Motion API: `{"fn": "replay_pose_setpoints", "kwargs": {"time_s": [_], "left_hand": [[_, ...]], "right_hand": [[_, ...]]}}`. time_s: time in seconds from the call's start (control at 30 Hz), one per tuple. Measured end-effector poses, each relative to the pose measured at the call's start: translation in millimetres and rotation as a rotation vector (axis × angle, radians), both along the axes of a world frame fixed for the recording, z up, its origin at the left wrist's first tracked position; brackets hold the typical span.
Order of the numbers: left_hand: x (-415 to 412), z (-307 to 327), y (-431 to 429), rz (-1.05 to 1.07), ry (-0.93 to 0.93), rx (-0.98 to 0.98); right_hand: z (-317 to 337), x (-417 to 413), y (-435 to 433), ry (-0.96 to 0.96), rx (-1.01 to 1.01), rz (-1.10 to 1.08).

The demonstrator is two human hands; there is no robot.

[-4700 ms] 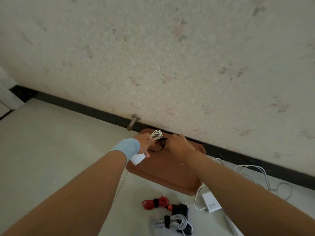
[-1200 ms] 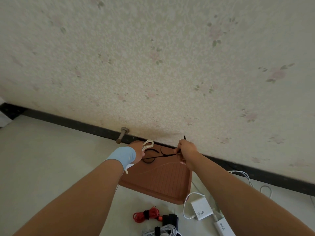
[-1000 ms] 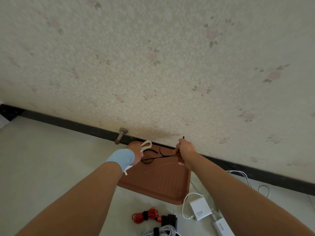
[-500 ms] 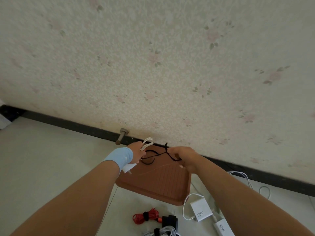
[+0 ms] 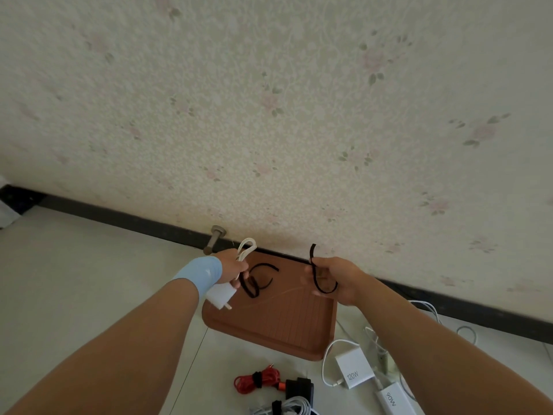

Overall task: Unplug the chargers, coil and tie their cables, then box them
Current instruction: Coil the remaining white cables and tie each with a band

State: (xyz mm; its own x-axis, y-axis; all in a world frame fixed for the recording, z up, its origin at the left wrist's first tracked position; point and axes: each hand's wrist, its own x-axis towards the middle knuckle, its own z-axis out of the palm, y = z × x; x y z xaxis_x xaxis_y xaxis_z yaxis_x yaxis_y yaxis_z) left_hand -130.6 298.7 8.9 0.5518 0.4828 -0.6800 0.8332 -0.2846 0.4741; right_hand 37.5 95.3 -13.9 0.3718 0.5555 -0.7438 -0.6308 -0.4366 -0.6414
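Both forearms are bare, with no sleeves showing. The left wrist wears a light blue wristband (image 5: pixel 200 274), smooth and snug, with a faint sheen. The right wrist and both hands carry nothing.

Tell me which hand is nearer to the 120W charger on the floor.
Right. The right hand is above the tray's far right corner, up and slightly left of the 120W charger; the left hand is over the tray's far left corner, further off.

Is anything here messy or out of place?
Mostly the loose white cables sprawled along the baseboard at right, uncoiled, unlike the tied red cable. The brown tray sits askew to the wall.
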Motion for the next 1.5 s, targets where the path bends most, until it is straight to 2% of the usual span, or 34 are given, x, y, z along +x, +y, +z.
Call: {"fn": "replay_pose_setpoints", "kwargs": {"time_s": [0.2, 0.4, 0.63, 0.77, 0.9, 1.07, 1.13, 1.3, 1.4, 1.5], "left_hand": [[15, 15, -16, 0.219, -0.204, -0.315], [19, 35, -17, 0.331, -0.306, -0.305], [15, 93, -37, 0.313, -0.463, -0.576], [10, 135, -63, 0.203, -0.448, -0.550], [0, 179, -83, 0.162, -0.481, -0.499], [-14, 238, -120, 0.090, -0.593, -0.445], [-22, 256, -136, 0.062, -0.653, -0.424], [-45, 284, -171, 0.053, -0.782, -0.431], [-50, 292, -190, 0.028, -0.779, -0.496], [-47, 299, -213, -0.006, -0.742, -0.445]], "right_hand": [[8, -6, 9, -0.053, 0.062, 0.104], [22, -8, 10, -0.213, 0.058, 0.163], [70, -17, 4, -0.311, 0.102, 0.181], [117, -26, 2, -0.319, 0.102, 0.155], [171, -33, -14, -0.289, 0.196, 0.148], [245, -39, -55, -0.490, 0.180, 0.214], [273, -43, -74, -0.528, 0.231, 0.207], [328, -72, -129, -0.728, 0.308, 0.393], [338, -87, -160, -0.753, 0.315, 0.333], [340, -93, -181, -0.724, 0.349, 0.224]]}}
